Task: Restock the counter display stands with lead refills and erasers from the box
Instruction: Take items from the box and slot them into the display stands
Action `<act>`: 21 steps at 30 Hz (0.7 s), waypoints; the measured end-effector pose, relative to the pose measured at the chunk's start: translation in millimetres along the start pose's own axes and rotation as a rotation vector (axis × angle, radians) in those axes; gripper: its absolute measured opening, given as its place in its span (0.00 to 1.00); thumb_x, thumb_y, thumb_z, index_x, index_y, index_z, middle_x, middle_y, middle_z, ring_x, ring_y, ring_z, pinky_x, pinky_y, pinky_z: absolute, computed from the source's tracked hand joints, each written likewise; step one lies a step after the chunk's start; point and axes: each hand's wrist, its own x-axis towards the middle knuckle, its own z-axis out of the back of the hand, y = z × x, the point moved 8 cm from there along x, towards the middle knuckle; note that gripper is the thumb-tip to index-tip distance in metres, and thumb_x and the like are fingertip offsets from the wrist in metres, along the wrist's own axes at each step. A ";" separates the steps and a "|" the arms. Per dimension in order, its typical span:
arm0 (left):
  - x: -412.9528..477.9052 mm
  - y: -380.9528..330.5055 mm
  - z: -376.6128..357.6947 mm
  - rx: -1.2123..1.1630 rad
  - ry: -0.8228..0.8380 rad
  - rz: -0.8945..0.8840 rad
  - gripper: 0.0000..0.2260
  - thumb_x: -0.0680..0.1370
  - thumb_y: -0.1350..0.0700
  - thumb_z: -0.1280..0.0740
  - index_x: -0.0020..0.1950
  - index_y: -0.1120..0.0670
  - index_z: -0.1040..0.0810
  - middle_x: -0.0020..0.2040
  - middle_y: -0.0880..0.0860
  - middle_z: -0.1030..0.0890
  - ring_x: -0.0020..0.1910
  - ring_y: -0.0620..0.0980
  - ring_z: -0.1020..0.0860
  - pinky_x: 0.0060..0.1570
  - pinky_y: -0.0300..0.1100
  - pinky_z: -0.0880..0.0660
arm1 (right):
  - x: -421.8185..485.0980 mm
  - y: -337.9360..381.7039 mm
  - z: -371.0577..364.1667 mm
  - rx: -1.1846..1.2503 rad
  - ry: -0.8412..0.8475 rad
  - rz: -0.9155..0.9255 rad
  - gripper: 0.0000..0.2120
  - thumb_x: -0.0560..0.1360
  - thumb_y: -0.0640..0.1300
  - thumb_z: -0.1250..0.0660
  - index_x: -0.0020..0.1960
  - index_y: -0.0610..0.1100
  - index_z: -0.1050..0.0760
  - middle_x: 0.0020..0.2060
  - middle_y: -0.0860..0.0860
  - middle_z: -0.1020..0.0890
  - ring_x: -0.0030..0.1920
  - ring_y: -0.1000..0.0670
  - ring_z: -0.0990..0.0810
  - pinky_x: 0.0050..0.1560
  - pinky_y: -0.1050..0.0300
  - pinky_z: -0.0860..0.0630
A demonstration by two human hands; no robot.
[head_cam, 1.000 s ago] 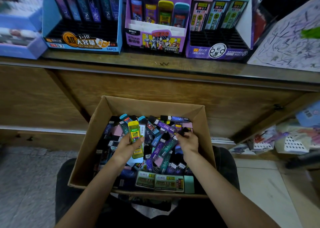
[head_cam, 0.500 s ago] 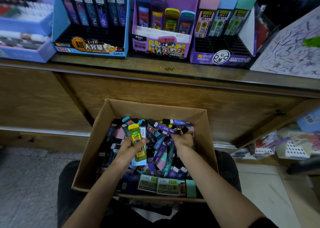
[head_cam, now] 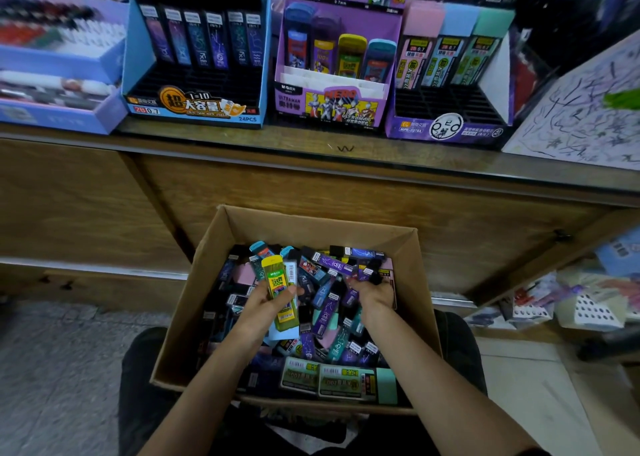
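On top, counter [head_cam: 346,164]: long and brown, with a wood front under it. It runs right across the view.
box [head_cam: 311,227]: brown cardboard, open at the top. It rests on the person's lap [head_cam: 145,369], just below the counter's front.
paper [head_cam: 588,109]: white with lots of scribbles, at the far right of the counter.
blue stand [head_cam: 194,110]: on the counter, to the left. Six thin dark cases stand up in its back row. Black slots show in front of them.
right stand [head_cam: 446,128]: purple, on the counter. Three tall packs, pink, blue and green, stand in its back row, with black slots in front.
middle stand [head_cam: 332,105]: purple, with cartoon heroes on the front, between the other two. Four fat cases stand up in it: blue, purple, yellow and teal.
pile [head_cam: 332,320]: lead cases and erasers of many colours, all mixed up, fill the box.
flat packs [head_cam: 346,381]: two, with green labels, lying in the pile by the near wall of the box.
left hand [head_cam: 263,299]: over the left half of the pile. Its fingers and thumb are curled round the yellow case [head_cam: 277,282].
right hand [head_cam: 375,294]: over the right half of the pile, palm down. Its fingers curl down among dark cases. I cannot tell if it grabs one.
yellow case: see-through yellow with a bright label. Its top end points up and away, above the hand. Its bottom end hangs over the pile.
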 end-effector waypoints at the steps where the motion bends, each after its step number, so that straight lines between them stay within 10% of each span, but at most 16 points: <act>1: 0.2 1.8 0.9 -0.020 -0.011 0.018 0.06 0.77 0.57 0.34 0.54 0.50 0.24 0.49 0.50 0.16 0.50 0.48 0.19 0.46 0.42 0.24 | -2.1 0.5 2.7 0.027 0.005 0.015 0.20 0.69 0.39 0.26 0.58 0.34 0.25 0.57 0.40 0.20 0.57 0.41 0.22 0.52 0.56 0.30; 12: -5.5 -6.5 -10.5 -0.253 0.007 0.080 0.12 0.75 0.59 0.32 0.58 0.57 0.24 0.41 0.54 0.16 0.37 0.52 0.17 0.35 0.43 0.21 | -109.3 34.2 -18.2 -0.118 0.734 0.358 0.12 0.71 0.43 0.28 0.53 0.40 0.22 0.48 0.45 0.16 0.50 0.48 0.18 0.51 0.58 0.24; 21: -18.5 -42.2 -18.7 -0.196 -0.013 -0.107 0.13 0.75 0.56 0.32 0.59 0.56 0.24 0.52 0.56 0.17 0.51 0.52 0.18 0.50 0.44 0.21 | -149.3 59.5 -37.0 -0.278 0.853 0.611 0.08 0.72 0.40 0.29 0.48 0.51 0.22 0.41 0.56 0.16 0.43 0.60 0.18 0.45 0.67 0.24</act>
